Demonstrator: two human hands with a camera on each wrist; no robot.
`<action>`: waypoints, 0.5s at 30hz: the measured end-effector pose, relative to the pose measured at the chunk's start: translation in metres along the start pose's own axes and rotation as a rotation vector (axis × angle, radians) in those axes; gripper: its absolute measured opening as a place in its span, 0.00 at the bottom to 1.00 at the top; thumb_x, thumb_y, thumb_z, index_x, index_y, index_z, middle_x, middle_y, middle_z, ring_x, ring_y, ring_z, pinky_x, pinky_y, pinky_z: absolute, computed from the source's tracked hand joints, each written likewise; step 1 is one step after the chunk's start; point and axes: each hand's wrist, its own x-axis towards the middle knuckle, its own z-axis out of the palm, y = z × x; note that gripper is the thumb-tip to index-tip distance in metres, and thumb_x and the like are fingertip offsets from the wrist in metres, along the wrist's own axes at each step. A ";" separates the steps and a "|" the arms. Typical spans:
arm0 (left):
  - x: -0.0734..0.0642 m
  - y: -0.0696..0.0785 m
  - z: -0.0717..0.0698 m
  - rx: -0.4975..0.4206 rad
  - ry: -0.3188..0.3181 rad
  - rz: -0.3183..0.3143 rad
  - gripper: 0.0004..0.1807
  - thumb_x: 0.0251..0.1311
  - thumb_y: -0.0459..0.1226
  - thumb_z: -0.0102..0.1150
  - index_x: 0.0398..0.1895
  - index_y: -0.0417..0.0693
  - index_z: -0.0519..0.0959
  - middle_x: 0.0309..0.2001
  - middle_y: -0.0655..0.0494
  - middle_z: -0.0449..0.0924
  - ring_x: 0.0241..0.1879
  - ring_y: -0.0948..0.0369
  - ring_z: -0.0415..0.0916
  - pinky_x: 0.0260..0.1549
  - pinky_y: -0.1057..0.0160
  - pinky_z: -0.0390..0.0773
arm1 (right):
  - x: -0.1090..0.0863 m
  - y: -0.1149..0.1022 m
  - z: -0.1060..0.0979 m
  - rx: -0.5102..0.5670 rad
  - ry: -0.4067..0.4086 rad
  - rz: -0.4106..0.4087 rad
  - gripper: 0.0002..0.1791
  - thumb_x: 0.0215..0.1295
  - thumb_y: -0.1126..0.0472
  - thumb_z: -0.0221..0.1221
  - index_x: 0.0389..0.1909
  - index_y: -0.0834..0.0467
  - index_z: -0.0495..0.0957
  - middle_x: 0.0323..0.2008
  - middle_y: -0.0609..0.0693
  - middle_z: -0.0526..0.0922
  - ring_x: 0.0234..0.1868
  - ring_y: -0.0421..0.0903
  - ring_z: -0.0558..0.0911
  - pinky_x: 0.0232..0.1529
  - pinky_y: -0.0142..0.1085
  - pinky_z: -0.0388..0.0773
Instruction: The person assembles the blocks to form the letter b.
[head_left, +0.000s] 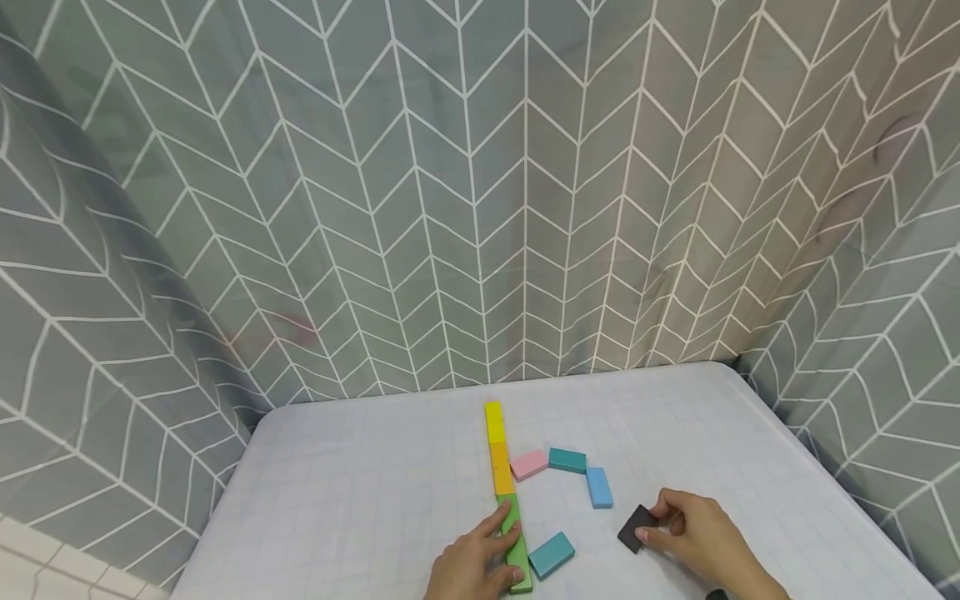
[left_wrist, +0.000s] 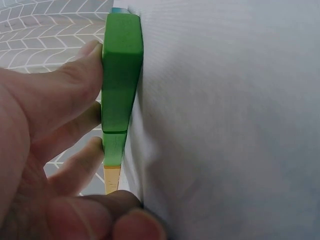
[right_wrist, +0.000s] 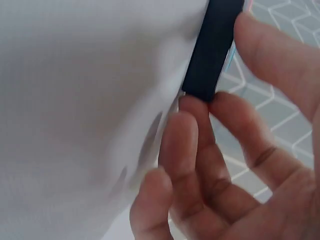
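My left hand (head_left: 468, 560) rests its thumb and fingertips on top of two green blocks (head_left: 519, 552) laid end to end. Beyond them an orange-yellow block (head_left: 501, 469) and a yellow block (head_left: 495, 422) continue the straight row. My right hand (head_left: 701, 533) pinches a black block (head_left: 633, 534) at the right, thumb on its upper face and fingertips at its near end. In the right wrist view this dark block (right_wrist: 212, 50) lies close over the cloth. A curve of pink (head_left: 529, 464), teal (head_left: 567, 460) and light blue (head_left: 599, 488) blocks bends from the row toward the right hand.
A second teal block (head_left: 552, 555) lies slanted, its corner at the near green block, between my hands. White cloth (head_left: 360, 500) covers the table. A grey curtain with white lines (head_left: 480, 192) surrounds the far edge and both sides.
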 end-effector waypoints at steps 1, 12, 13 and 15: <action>0.000 0.000 0.000 0.002 0.003 0.000 0.33 0.59 0.55 0.75 0.69 0.64 0.82 0.80 0.60 0.68 0.69 0.48 0.78 0.52 0.36 0.85 | -0.001 -0.004 0.002 -0.015 0.005 0.023 0.18 0.52 0.47 0.81 0.31 0.48 0.81 0.29 0.39 0.81 0.26 0.35 0.71 0.27 0.29 0.68; 0.000 0.000 0.001 0.003 0.014 -0.020 0.33 0.58 0.54 0.76 0.68 0.66 0.82 0.80 0.62 0.68 0.70 0.49 0.78 0.54 0.34 0.83 | -0.007 -0.037 0.022 -0.074 0.028 0.066 0.18 0.50 0.47 0.82 0.29 0.46 0.80 0.28 0.38 0.81 0.25 0.39 0.69 0.25 0.31 0.64; 0.000 0.001 0.001 0.003 0.013 -0.025 0.33 0.58 0.54 0.76 0.68 0.66 0.82 0.80 0.63 0.68 0.70 0.49 0.78 0.55 0.34 0.83 | -0.008 -0.039 0.023 -0.079 0.031 0.063 0.18 0.50 0.47 0.82 0.29 0.46 0.80 0.27 0.37 0.81 0.25 0.39 0.69 0.25 0.31 0.64; 0.000 0.001 0.001 -0.002 0.012 -0.034 0.33 0.58 0.54 0.76 0.68 0.66 0.82 0.80 0.63 0.68 0.70 0.49 0.77 0.55 0.34 0.83 | -0.008 -0.042 0.024 -0.089 0.035 0.055 0.18 0.49 0.47 0.82 0.28 0.46 0.81 0.27 0.37 0.80 0.25 0.39 0.69 0.26 0.32 0.64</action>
